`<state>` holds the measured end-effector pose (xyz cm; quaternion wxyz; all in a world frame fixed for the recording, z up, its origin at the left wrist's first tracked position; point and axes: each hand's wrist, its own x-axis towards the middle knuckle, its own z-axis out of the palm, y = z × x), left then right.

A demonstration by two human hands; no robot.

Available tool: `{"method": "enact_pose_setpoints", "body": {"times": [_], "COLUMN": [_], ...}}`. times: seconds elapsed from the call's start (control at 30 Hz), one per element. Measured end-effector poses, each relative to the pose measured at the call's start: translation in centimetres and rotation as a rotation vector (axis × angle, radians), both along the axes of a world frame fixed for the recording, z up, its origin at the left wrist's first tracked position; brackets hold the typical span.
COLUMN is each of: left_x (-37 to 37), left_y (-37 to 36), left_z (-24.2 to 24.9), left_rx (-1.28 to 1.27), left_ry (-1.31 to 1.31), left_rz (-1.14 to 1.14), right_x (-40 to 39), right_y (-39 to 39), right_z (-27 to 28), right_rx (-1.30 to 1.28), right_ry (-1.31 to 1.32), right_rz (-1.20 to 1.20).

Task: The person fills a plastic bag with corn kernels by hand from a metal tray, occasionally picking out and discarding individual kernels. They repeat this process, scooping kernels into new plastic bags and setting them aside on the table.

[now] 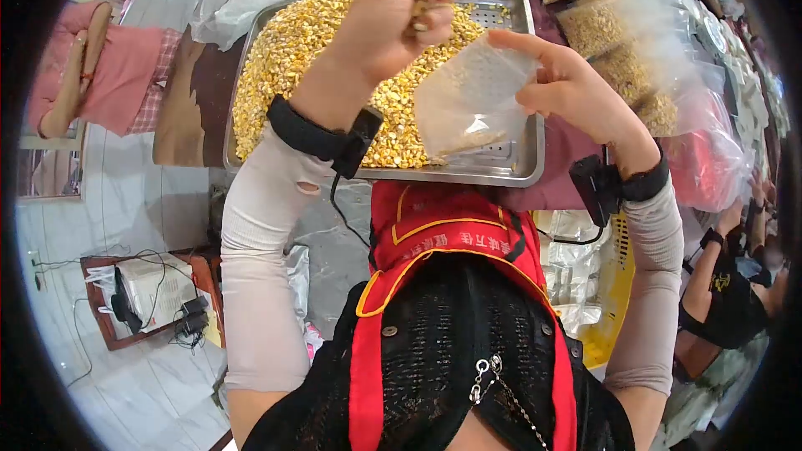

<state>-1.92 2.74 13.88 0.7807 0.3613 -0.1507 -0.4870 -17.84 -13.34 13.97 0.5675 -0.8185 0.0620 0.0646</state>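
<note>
A steel tray [384, 174] holds a big heap of yellow corn kernels [292, 67], piled mostly toward its left side. Above the heap, my left hand [380, 21] is closed around a handful of corn kernels, some showing between the fingers. My right hand [576, 88] grips a clear plastic bag [464, 96] by its upper edge, with the index finger stretched along the mouth and the thumb lower down. The bag hangs over the tray's right part, and a little pale content seems to lie at its bottom.
Filled clear bags of grain [618, 38] stand in a row at the upper right. A yellow crate [614, 284] is below the tray's right end. Another person in a pink top [109, 67] is at left; others work at the far right.
</note>
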Motion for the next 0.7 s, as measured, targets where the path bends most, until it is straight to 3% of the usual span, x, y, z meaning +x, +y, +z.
{"method": "enact_pose_setpoints", "body": {"times": [0.07, 0.17, 0.3, 0.37, 0.6, 0.7], "left_x": [-1.9, -4.4, -4.8, -5.1, -4.0, -1.8], "left_y": [-1.4, -2.5, -3.3, -3.7, -4.4, -3.4], "left_z": [0.2, 0.0, -0.9, -0.9, -1.5, -1.5], "left_rx": [0.017, 0.115, 0.149, 0.032, 0.032, 0.028], "left_ry": [-0.106, -0.658, -0.869, -0.976, -0.908, -0.590], "left_rz": [-0.023, 0.086, 0.091, 0.217, 0.178, 0.237], "right_x": [0.0, -0.4, -0.7, -0.7, -1.1, -1.4], "right_y": [-0.1, 0.1, -0.1, -0.2, -0.6, -1.0], "right_z": [-0.2, -0.3, -0.6, -0.7, -0.6, -0.8], "right_rx": [-0.006, -0.012, -0.016, -0.010, -0.010, 0.000], "right_ry": [-0.012, -0.028, -0.017, -0.023, -0.030, -0.064], "right_rz": [-0.002, -0.024, -0.033, -0.037, -0.024, -0.028]}}
